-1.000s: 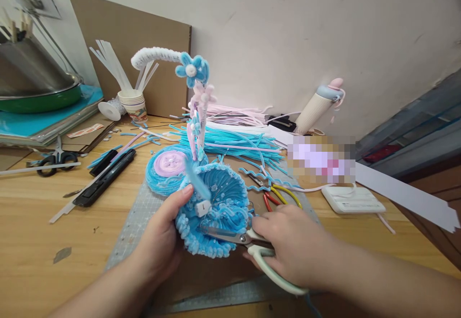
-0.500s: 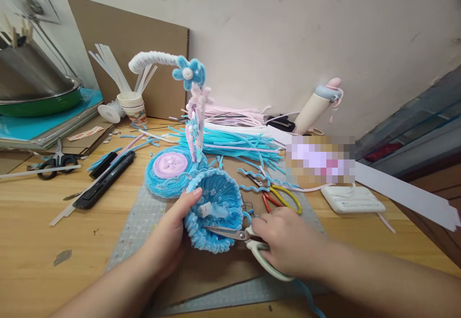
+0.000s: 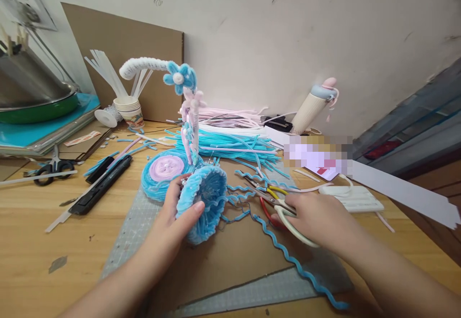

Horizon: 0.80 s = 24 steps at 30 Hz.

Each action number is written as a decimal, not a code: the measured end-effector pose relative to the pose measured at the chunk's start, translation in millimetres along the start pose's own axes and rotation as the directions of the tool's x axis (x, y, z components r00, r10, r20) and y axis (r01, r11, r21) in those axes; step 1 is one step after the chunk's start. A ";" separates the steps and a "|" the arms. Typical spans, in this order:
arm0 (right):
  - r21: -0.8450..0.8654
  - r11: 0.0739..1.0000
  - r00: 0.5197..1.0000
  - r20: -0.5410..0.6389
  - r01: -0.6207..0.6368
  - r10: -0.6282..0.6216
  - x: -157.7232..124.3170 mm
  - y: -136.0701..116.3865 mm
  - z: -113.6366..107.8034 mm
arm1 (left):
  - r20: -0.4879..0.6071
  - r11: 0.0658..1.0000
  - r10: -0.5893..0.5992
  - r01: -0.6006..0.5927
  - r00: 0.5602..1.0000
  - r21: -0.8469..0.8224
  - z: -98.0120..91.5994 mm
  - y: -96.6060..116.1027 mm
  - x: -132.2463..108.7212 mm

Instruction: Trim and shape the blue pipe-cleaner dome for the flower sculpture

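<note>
My left hand [image 3: 180, 217] grips a fluffy light-blue chenille cup [image 3: 189, 200], its thumb over the rim and the opening tilted toward the right. My right hand [image 3: 320, 214] is closed around scissors with pale handles [image 3: 295, 229], their blades pointing left, away from the cup. Under the scissors lie tools with red [image 3: 265, 211] and yellow handles. Below them stretches a crimped blue pipe cleaner [image 3: 284, 253]. Behind the cup rests a blue chenille disc [image 3: 149, 178] with a lilac centre. A white chenille stalk [image 3: 144, 66] with a blue flower [image 3: 183, 79] arches above.
A cardboard sheet [image 3: 234, 255] covers part of a grey cutting mat [image 3: 124, 231]. Blue pipe cleaners [image 3: 230, 142] are bundled behind. Left are a black flat iron-like tool [image 3: 104, 183] and black scissors [image 3: 54, 169]. Right are a white power bank [image 3: 353, 198] and a bottle [image 3: 311, 109].
My right hand has drawn the scissors out of the cup and to the right, over the coloured-handled tools. The cup has turned sideways and shifted left; the crimped pipe cleaner now lies exposed.
</note>
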State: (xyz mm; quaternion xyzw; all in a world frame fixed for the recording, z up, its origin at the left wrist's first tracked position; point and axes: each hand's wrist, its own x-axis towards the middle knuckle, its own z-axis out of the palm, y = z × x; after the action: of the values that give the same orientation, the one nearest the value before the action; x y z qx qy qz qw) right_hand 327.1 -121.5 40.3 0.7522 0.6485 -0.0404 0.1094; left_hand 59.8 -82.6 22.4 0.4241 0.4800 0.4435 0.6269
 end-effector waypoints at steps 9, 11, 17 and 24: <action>0.830 0.492 0.960 -0.174 0.262 -0.218 5.3 -40.6 11.0 | 0.014 0.923 -0.165 0.159 0.986 -0.350 0.6 5.6 8.9; 0.766 0.548 0.941 -0.245 0.336 -0.234 6.6 -52.5 11.7 | 0.036 0.889 -0.214 0.210 0.976 -0.407 1.3 6.9 9.4; 0.724 0.558 0.914 -0.330 0.405 -0.236 5.1 -47.4 11.4 | 0.042 0.917 -0.093 0.102 0.995 -0.386 -0.5 -0.7 9.2; 0.988 0.113 0.994 -0.098 0.104 -0.056 14.8 -19.6 1.7 | -0.031 0.921 -0.008 -0.005 0.999 -0.390 1.8 1.7 8.8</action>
State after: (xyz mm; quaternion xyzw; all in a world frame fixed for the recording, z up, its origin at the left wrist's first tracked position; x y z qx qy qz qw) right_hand 310.3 -105.0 33.4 0.5996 0.4992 -0.4529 -0.4315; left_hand 62.6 -73.9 22.4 0.2832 0.3923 0.5364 0.6915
